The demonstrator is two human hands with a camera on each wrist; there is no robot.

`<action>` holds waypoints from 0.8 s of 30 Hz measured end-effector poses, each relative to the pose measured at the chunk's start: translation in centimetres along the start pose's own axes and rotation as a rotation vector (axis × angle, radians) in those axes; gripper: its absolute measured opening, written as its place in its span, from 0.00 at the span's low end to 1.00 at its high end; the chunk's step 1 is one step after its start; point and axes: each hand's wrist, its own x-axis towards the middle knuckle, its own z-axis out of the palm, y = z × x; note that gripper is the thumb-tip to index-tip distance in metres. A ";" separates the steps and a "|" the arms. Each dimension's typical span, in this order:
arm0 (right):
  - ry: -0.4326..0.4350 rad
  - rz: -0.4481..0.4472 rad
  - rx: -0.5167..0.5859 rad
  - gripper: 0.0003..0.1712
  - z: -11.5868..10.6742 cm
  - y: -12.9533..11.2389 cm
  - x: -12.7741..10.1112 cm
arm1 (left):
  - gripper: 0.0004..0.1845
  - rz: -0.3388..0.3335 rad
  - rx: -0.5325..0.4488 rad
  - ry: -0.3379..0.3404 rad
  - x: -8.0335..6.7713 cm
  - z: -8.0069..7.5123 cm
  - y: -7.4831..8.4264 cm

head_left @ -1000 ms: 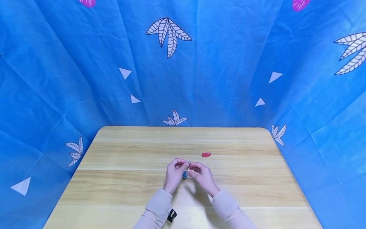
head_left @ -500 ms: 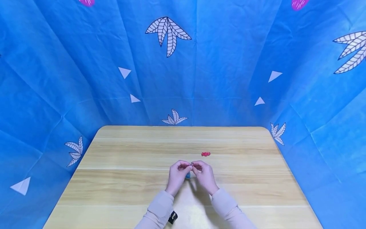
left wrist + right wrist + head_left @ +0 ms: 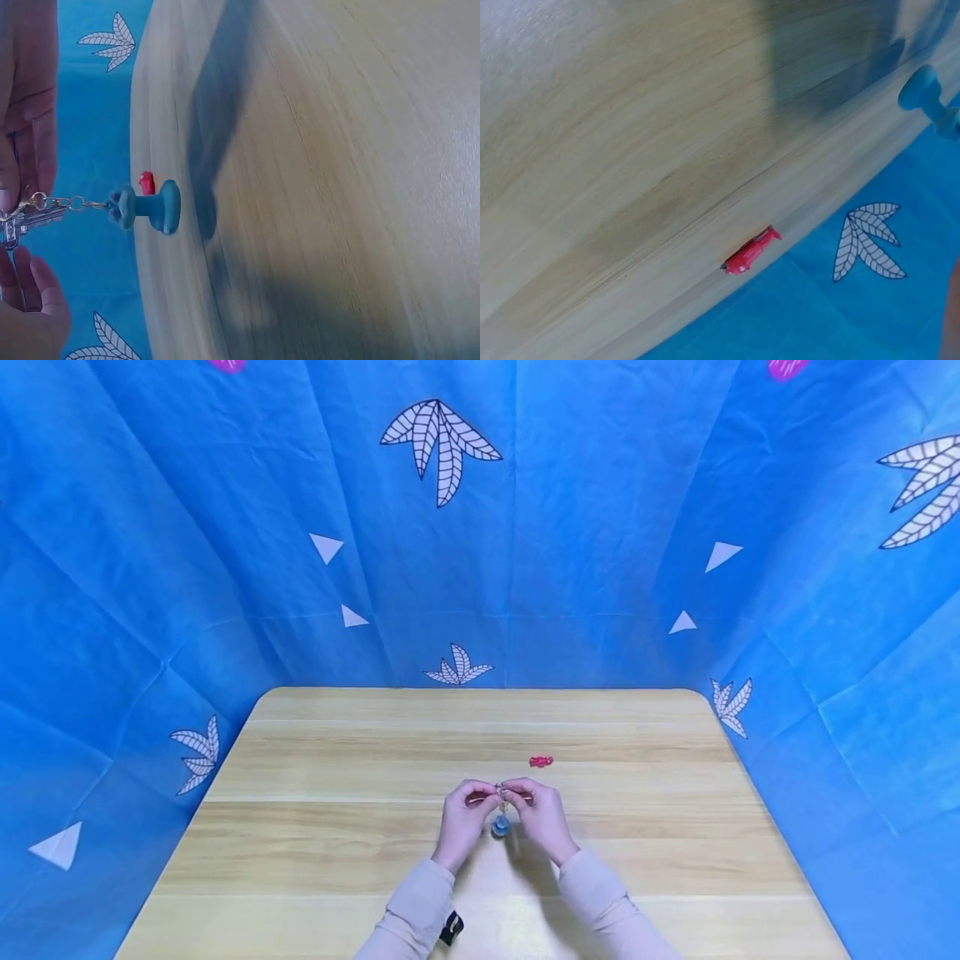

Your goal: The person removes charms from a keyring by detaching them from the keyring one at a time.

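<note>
Since a second ago, the blue charm (image 3: 500, 827) has swung clear of the fingers: it sat close against the left hand (image 3: 463, 820), and now it dangles lower, in full view between that hand and the right hand (image 3: 543, 820). The red figure lies where it did.

Largest is the blue cloth (image 3: 600, 527), hung behind and to both sides, printed with white veined leaves, pale triangles and a little pink at the top edge. Before it spreads the wood-grain table (image 3: 360, 860), its far corners rounded. Two pale sleeves (image 3: 422, 893) reach in from the near edge, with a small black object (image 3: 452, 928) just beside the left one; what it is cannot be made out.

The hands face each other over the middle of the table, fingertips nearly meeting. Each pinches the metal end of one keychain (image 3: 500, 791) between thumb and fingers; which piece each one has is too small to tell.

The blue charm, spool-like with a wide foot, hangs below them, above the table in the left wrist view. The red figure (image 3: 541, 762) lies on the table beyond the right hand, apart from both. Smallest are a toothed silver key (image 3: 46, 216), a gold-toned ring (image 3: 37, 200) beside it and the short link chain (image 3: 76, 202) running to the charm.
</note>
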 end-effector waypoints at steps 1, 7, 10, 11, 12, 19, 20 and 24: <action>-0.005 0.006 0.006 0.09 0.0 0.0 0.0 | 0.07 0.001 0.004 0.006 0.0 0.0 0.0; -0.042 0.018 0.035 0.08 -0.1 0.2 0.0 | 0.09 -0.005 0.002 0.017 0.3 0.0 -0.3; -0.061 0.007 0.034 0.09 -0.1 0.3 0.0 | 0.09 0.007 0.007 0.000 0.4 -0.1 -0.4; -0.065 0.010 0.038 0.09 -0.1 0.2 0.0 | 0.09 0.011 0.009 -0.007 0.4 -0.1 -0.4; -0.069 0.010 0.039 0.09 -0.1 0.2 0.0 | 0.08 0.016 0.011 -0.013 0.5 -0.2 -0.4; -0.089 0.015 0.003 0.09 -0.3 0.5 0.1 | 0.06 0.009 0.038 -0.006 0.7 -0.3 -0.7; -0.089 0.007 -0.014 0.09 -0.4 0.5 0.1 | 0.06 0.011 0.055 0.000 0.8 -0.3 -1.1; -0.093 0.017 -0.045 0.08 -0.7 0.3 0.1 | 0.05 0.064 0.120 0.013 1.2 -0.3 -2.8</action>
